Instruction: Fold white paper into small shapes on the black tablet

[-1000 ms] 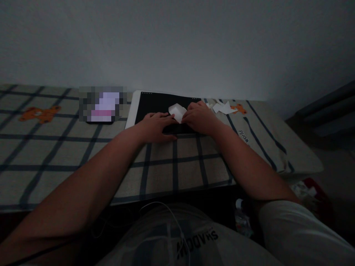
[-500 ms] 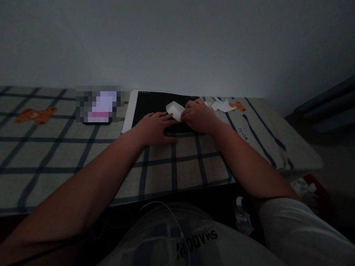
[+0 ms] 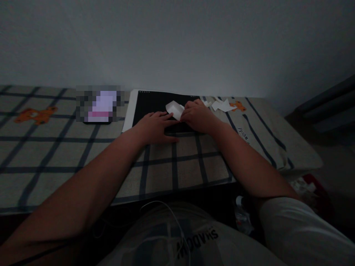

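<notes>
A small white folded paper piece (image 3: pixel 174 109) with raised edges lies on a black sheet with a white border (image 3: pixel 149 103). My left hand (image 3: pixel 156 128) rests flat with its fingers stretched out, one fingertip touching the paper's near edge. On the other side, my right hand (image 3: pixel 197 115) has its fingers bent and pinched together at the paper's right edge. Its fingertips are partly hidden. White paper scraps (image 3: pixel 222 105) lie just beyond my right hand.
A phone (image 3: pixel 101 107) with a lit, blurred screen lies on the checked tablecloth (image 3: pixel 111 155) at left. The wall (image 3: pixel 172 44) rises behind the table. Below the right edge stand a plastic bottle (image 3: pixel 243 216) and a red bin (image 3: pixel 318 192) holding crumpled white bits. A white cable (image 3: pixel 169 211) hangs in front of me.
Both hands and the white paper stay almost exactly in place. Only a very slight shift of the view shows.
</notes>
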